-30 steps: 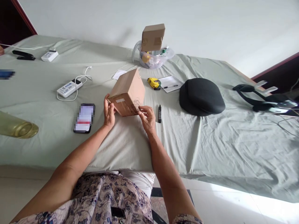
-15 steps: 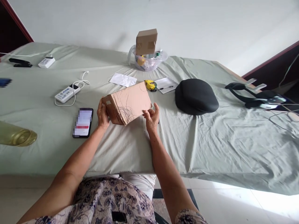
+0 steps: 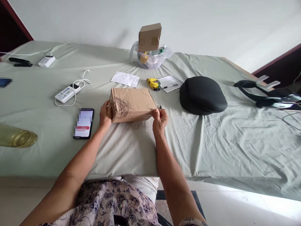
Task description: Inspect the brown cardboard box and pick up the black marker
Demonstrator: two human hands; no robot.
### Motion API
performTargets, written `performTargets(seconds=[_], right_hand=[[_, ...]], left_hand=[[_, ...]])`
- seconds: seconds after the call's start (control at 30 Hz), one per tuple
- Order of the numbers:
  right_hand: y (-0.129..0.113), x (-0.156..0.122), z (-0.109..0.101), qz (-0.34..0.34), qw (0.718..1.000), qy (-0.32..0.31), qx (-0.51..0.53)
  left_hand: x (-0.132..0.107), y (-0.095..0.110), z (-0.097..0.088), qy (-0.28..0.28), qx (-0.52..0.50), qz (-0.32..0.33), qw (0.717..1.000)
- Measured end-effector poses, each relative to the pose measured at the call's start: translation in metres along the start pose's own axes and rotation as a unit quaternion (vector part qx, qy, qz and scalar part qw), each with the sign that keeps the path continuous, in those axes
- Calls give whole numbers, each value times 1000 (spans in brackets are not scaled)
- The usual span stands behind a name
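Observation:
A brown cardboard box (image 3: 131, 103) wrapped in creased tape lies flat on the green sheet (image 3: 131, 150) right in front of me. My left hand (image 3: 105, 114) grips its left end. Its right end is held by my right hand (image 3: 160, 120), fingers curled over the near corner. A black marker (image 3: 160, 107) pokes out just behind my right hand, mostly hidden by it.
A phone (image 3: 84, 122) lies left of the box, a white power bank (image 3: 67, 93) with cable beyond it. Behind the box are a paper slip (image 3: 125, 79), yellow tape measure (image 3: 153, 83), notepad with pen (image 3: 169, 84), black case (image 3: 202, 96) and bowl (image 3: 154, 59) holding a small box (image 3: 150, 37). A yellowish bottle (image 3: 16, 137) sits far left.
The box was tipped up on edge between my hands; I have turned it and laid it flat on the sheet, both hands still on its ends.

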State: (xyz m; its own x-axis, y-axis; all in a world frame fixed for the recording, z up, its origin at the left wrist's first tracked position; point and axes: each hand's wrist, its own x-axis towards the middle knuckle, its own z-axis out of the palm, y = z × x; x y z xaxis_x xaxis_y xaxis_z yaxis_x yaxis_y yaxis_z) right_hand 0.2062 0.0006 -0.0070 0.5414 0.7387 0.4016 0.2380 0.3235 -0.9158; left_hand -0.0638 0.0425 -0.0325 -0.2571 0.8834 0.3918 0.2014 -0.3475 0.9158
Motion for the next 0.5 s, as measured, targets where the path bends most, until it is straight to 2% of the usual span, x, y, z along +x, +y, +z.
performTargets(seconds=[0.1,0.2,0.37,0.5], right_hand=[[-2,0,1,0,1000,-24,12],[-6,-2,2,0,999,-30,22],[-9,-2,6,13,999,-29,43],[-5,1,7,23,998,-31,57]], left_hand=[[-2,8,-1,5,44,5,999],[-2,18,1,-14,8,-1,1000],[-5,24,3,-127,-69,74,987],[-6,23,4,-172,-43,74,981]])
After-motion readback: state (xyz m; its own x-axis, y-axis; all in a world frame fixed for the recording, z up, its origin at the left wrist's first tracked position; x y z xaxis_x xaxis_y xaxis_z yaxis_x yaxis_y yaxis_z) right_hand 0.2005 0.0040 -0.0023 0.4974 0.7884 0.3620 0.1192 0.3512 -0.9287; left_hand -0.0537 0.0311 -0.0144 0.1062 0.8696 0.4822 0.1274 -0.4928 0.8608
